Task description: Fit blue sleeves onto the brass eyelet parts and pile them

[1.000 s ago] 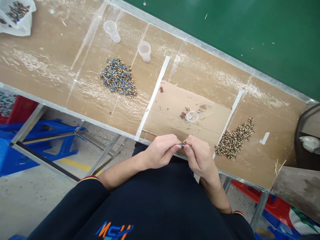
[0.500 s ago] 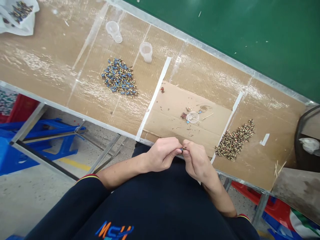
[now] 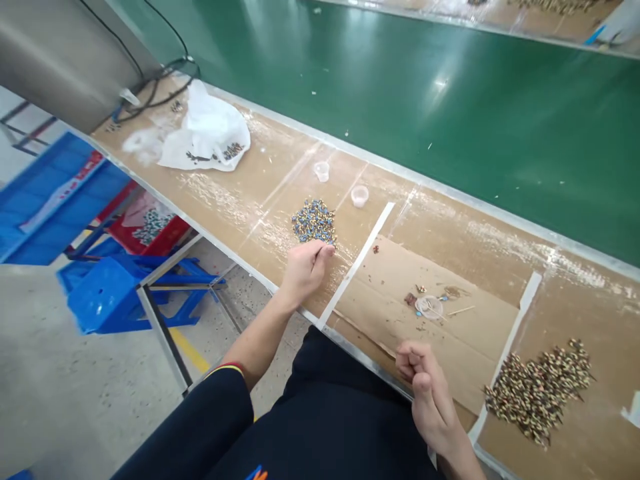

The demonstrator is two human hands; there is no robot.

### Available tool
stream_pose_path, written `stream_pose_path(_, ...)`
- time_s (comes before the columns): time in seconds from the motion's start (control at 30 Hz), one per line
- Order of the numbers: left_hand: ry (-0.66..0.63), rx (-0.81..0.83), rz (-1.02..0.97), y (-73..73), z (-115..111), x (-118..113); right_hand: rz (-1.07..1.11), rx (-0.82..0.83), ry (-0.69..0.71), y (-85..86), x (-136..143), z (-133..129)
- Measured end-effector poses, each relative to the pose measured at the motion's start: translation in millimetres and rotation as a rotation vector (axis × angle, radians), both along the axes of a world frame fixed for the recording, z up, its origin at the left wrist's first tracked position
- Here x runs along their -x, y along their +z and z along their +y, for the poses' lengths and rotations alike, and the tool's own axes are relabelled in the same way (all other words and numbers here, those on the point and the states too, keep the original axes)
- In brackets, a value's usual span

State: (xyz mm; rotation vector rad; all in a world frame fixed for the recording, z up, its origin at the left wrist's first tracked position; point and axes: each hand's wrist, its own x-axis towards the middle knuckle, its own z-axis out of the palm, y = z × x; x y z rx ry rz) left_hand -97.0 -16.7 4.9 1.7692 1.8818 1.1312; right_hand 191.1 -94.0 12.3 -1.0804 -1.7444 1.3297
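My left hand (image 3: 306,270) is closed at the near edge of a pile of small blue and cream pieces (image 3: 314,221); a bit of blue shows at its fingertips. Over the front edge of the cardboard sheet (image 3: 365,300), my right hand (image 3: 425,387) has its fingers curled and thumb apart, with nothing seen in it. On the sheet a small clear cup (image 3: 429,307) holds a thin stick, with reddish-brown bits (image 3: 411,299) beside it. A larger pile of brown and cream pieces (image 3: 540,387) lies right of the sheet.
Two clear cups (image 3: 321,171) (image 3: 359,196) stand behind the blue pile. Farther left lie a white bag (image 3: 213,130) with dark pieces and black cables (image 3: 155,93). A green surface (image 3: 390,87) runs behind the table. Blue and red bins (image 3: 145,230) are at the lower left.
My hands have parted from a small piece between them. The left went to the blue pile; the right stayed near the front edge and its fingers loosened. The view has swung left.
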Motion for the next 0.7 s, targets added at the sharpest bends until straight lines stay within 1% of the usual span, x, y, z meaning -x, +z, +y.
stream_pose_path(0.07,0.067,0.116,0.101,-0.9,17.4,23.8,-0.020,0.002,0.053,2.9,-2.7,0.6)
stream_pose_path(0.1,0.099,0.160,0.135,-1.2,21.9,32.2,-0.032,-0.006,0.072,4.7,-4.0,1.0)
stream_pose_path(0.17,0.186,0.168,0.158,-1.4,19.7,43.2,-0.043,-0.029,0.078,7.7,-6.6,1.7)
stream_pose_path(0.23,0.294,0.088,0.130,-2.2,3.4,49.1,-0.031,-0.039,0.035,8.6,-9.4,2.0)
stream_pose_path(0.3,0.422,0.009,0.086,-5.4,-21.3,53.0,-0.022,-0.036,-0.012,7.2,-11.8,2.2)
stream_pose_path(0.4,0.671,-0.027,0.007,-15.4,-56.9,58.3,-0.064,-0.039,-0.070,5.5,-12.9,3.7)
stream_pose_path(0.47,0.859,-0.026,-0.112,-24.1,-71.0,61.5,-0.081,-0.053,-0.056,7.5,-11.0,5.9)
stream_pose_path(0.53,1.034,-0.031,-0.267,-31.9,-76.2,64.0,-0.069,-0.076,-0.008,11.7,-7.5,8.4)
stream_pose_path(0.6,1.129,-0.040,-0.373,-35.9,-75.4,63.8,-0.034,-0.110,0.028,16.3,-3.9,9.3)
stream_pose_path(0.63,1.140,-0.038,-0.407,-35.6,-74.1,61.9,-0.014,-0.128,0.037,18.3,-2.6,8.5)
stream_pose_path(0.7,1.103,-0.012,-0.476,-29.4,-71.0,52.9,0.011,-0.157,0.050,21.8,-2.8,4.1)
